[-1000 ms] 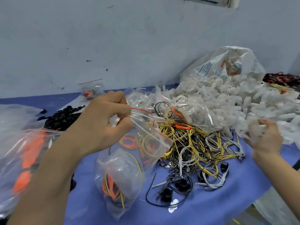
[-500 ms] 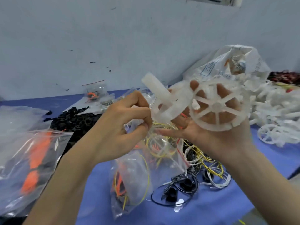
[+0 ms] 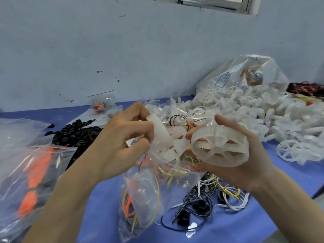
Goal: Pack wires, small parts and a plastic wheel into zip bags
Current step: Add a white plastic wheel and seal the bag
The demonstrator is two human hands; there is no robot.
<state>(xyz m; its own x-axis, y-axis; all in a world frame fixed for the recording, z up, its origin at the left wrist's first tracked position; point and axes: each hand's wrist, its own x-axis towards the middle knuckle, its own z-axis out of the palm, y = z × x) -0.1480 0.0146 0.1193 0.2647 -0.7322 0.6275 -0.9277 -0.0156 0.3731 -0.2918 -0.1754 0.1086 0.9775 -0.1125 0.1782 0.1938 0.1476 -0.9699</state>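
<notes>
Head view: blue table point(image 3: 263, 223) against pale wall point(image 3: 140, 50), left hand point(image 3: 121, 142) pinching zip bag point(image 3: 145, 190), right hand point(image 3: 245, 155) gripping wheel point(image 3: 220, 146).

A scuffed pale wall point(image 3: 122, 50) (window frame point(image 3: 210, 4) above) backs the blue table point(image 3: 245, 225).

A pale grey-blue wall point(image 3: 140, 50) stands behind the table, scuffed with small dark marks, and the lower edge of a metal window frame point(image 3: 213, 4) shows at its top. The table itself is covered by a blue cloth point(image 3: 263, 221). At the far right, against the wall, a big white printed sack point(image 3: 245, 74) slumps open, with blue lettering and an orange mark on its side. Beyond it, at the right edge, lies a dark red and black heap point(image 3: 306, 88); what it is made of I cannot tell from here.
</notes>
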